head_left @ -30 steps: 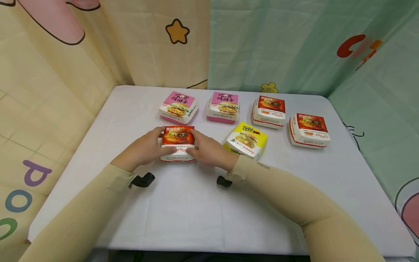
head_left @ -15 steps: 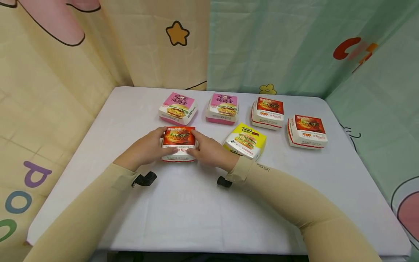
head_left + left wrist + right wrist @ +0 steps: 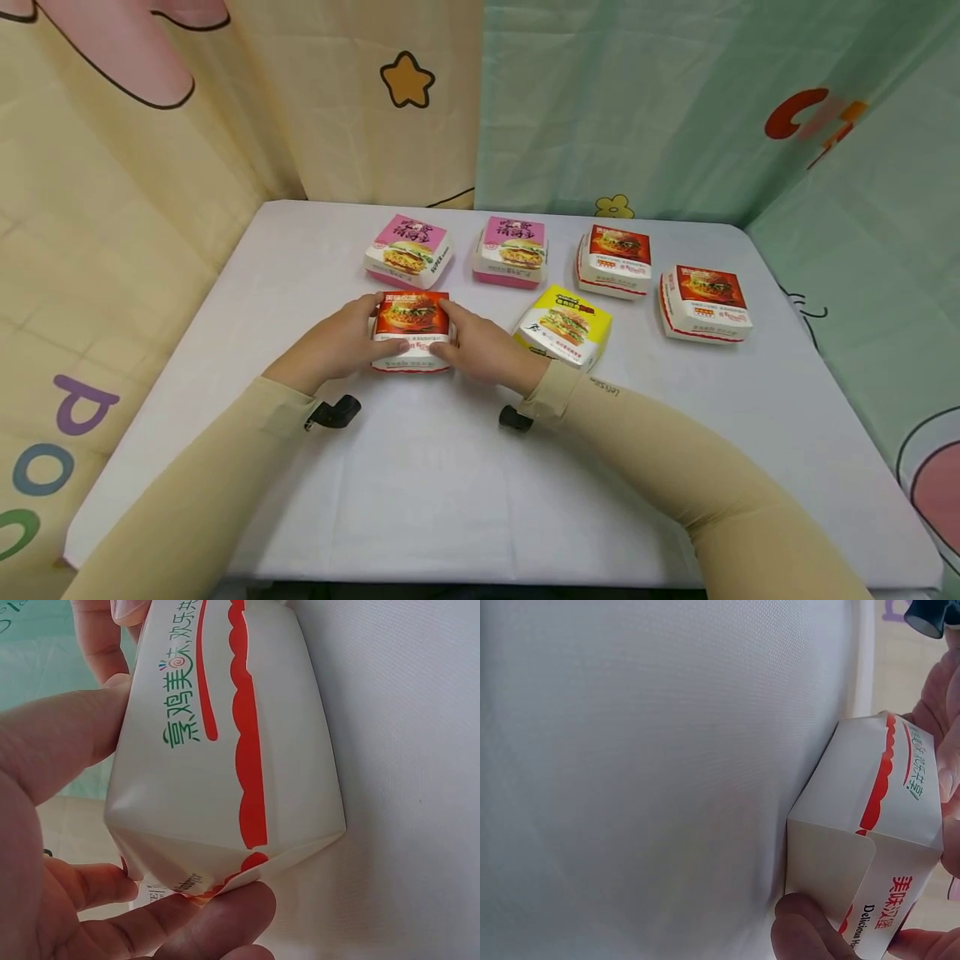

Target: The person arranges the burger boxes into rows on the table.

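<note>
A red-and-white burger box (image 3: 412,315) sits on the white-covered table, its burger picture facing up. My left hand (image 3: 339,343) grips its left side, thumb over the front of the lid and fingers along the side. On the opposite side, my right hand (image 3: 483,346) holds it the same way. The left wrist view shows the box's white front wall (image 3: 187,772) with a red scalloped band and green lettering, and left fingertips (image 3: 232,915) low at its corner. In the right wrist view, a right fingertip (image 3: 802,930) lies against the side wall near the table.
Behind the held box stand two pink burger boxes (image 3: 407,252) (image 3: 512,252). A yellow burger box (image 3: 564,325) lies angled just beyond my right wrist. Two more red-and-white boxes (image 3: 615,260) (image 3: 705,304) stand at the right. Printed curtains (image 3: 630,100) surround the table (image 3: 420,492).
</note>
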A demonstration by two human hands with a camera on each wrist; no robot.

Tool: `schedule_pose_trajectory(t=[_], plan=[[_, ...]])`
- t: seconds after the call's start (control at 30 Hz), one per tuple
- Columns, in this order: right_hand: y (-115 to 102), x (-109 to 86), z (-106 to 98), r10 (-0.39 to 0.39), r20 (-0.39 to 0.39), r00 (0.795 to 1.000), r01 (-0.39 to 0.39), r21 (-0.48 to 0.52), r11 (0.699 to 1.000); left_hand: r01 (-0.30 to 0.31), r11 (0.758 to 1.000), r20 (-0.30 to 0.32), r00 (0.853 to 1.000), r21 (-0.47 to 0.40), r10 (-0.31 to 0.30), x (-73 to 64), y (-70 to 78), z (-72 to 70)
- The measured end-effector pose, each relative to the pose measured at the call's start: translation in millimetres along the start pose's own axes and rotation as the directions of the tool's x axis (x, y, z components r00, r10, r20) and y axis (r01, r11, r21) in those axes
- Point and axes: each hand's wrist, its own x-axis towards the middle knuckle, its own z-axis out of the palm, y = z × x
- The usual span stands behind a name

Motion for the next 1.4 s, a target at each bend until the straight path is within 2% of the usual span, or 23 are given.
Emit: schedule_pose_trajectory(t=[0.47, 0.7, 0.9, 1.13, 1.4], plan=[[-1.0, -0.9, -1.2, 0.028, 0.001, 1.000, -0.028, 0.001, 1.000, -0.010, 1.000, -0.005, 1.000, 0.006, 0.010, -1.7, 1.6, -0.3], [-0.3, -0.7, -1.8, 0.008, -0.010, 1.000, -0.008, -0.012, 1.000, -0.044, 0.999, -0.010, 0.999, 0.021, 0.044, -2.8, 3.1, -1.6], [-0.2, -0.5, -1.7, -0.004, -0.009, 1.000, 0.004, -0.022, 1.000, -0.031, 0.999, -0.004, 1.000, 0.025, 0.031, -3.1, 3.6, -2.3], [-2.3, 0.9, -3.8, -0.001, -0.028, 1.000, 0.001, -0.018, 1.000, -0.053, 0.998, -0.019, 0.998, 0.027, 0.054, -1.4, 2.8, -5.1], [-1.4, 2.0, -2.3, -0.016, -0.017, 1.000, 0.015, -0.010, 1.000, -0.053, 0.998, -0.001, 0.999, 0.021, 0.053, 1.3, -0.2, -2.6]])
